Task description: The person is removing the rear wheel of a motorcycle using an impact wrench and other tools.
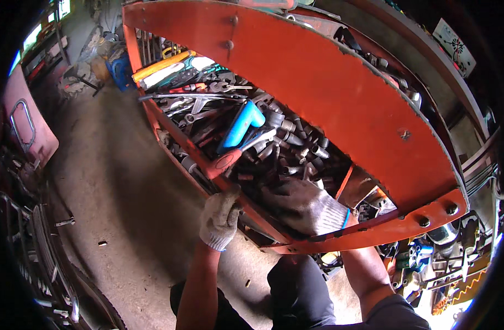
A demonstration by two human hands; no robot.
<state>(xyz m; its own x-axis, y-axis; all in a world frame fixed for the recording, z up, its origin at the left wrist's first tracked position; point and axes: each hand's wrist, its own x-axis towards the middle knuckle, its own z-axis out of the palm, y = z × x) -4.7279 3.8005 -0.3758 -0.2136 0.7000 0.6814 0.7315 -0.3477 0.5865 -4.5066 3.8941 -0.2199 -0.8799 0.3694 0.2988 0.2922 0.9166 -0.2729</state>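
Closest to the camera, in the head view, we see a broad red metal panel (329,82), with 2 bolt heads (424,221) along its lower right end. Below it sits a red tray (271,226) loaded with tools. Our right hand (307,208), in a dirty knitted glove with a blue-edged cuff, reaches down into the tray at the near end of a heap of metal sockets (288,138). Its fingertips are hidden, so we cannot tell whether they hold anything. Our left hand (222,217), gloved too, is at the tray's left rim with its fingers bent; we cannot tell how firmly they grip.

Just beyond our hands, a red-handled tool (223,163) lies slantwise across the rim, with a bright blue tool (241,127) beside it. Farther along, we see wrenches (200,104) and a yellow handle (164,65). Our dark-clad knee (298,286) shows at the bottom. Left of the tray runs a dusty floor (125,192), and past it stands a pink panel (29,118) with a metal loop.
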